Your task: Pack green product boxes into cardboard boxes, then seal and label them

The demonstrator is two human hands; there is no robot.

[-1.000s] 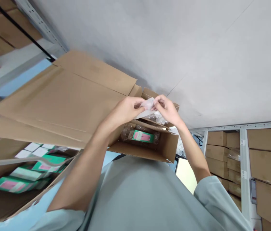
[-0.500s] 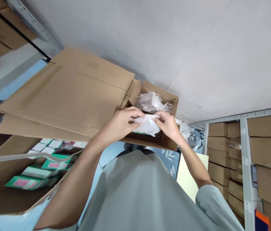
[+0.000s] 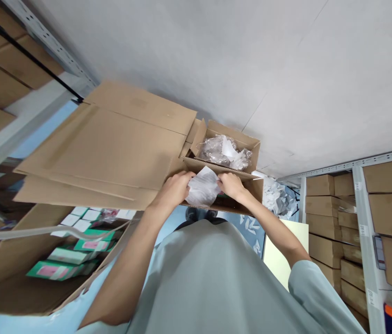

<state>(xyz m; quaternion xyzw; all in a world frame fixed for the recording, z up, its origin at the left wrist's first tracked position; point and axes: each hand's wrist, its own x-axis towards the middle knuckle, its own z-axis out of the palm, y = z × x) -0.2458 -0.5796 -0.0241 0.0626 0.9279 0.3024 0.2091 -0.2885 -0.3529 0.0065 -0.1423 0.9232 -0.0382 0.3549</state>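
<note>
Between my two hands a sheet of thin white wrapping paper (image 3: 203, 186) is spread over an open cardboard box (image 3: 256, 191). My left hand (image 3: 178, 186) grips the sheet's left edge with curled fingers. On the opposite edge, the fingers of my right hand (image 3: 231, 185) are closed on the same sheet. A bit of green shows low inside the box, mostly hidden by the paper and my hand. Just behind stands a smaller carton (image 3: 244, 134) holding crumpled clear plastic (image 3: 217, 149) and a white scrap.
Flattened cardboard sheets (image 3: 129, 144) lie to the left. Below them, a large open carton (image 3: 4, 278) holds green and white boxes (image 3: 50, 270). Crumpled white paper (image 3: 277, 197) is heaped at the right, near shelves of brown boxes (image 3: 324, 229). A wall rises behind.
The white paper has gone from bunched up to spread flatter. Both hands have lowered slightly toward the box, and the view has shifted a little.
</note>
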